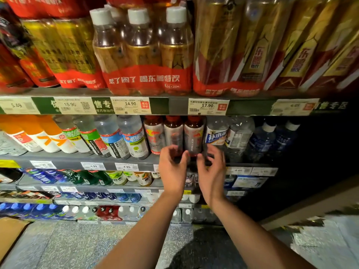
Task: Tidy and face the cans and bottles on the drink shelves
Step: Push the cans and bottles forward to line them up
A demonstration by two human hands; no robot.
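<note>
Bare, our left hand [171, 167] and right hand [211, 171] hover apart, fingers loosely curled and holding nothing, ready to turn the red-capped bottles [173, 134] just beyond on the second shelf [77, 158], labels facing unevenly.

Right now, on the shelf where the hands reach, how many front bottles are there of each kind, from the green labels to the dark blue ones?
Green-label bottles: 2
Blue-label bottles: 2
Brown bottles: 3
White-label clear bottles: 2
Dark blue bottles: 2
Total: 11
</note>
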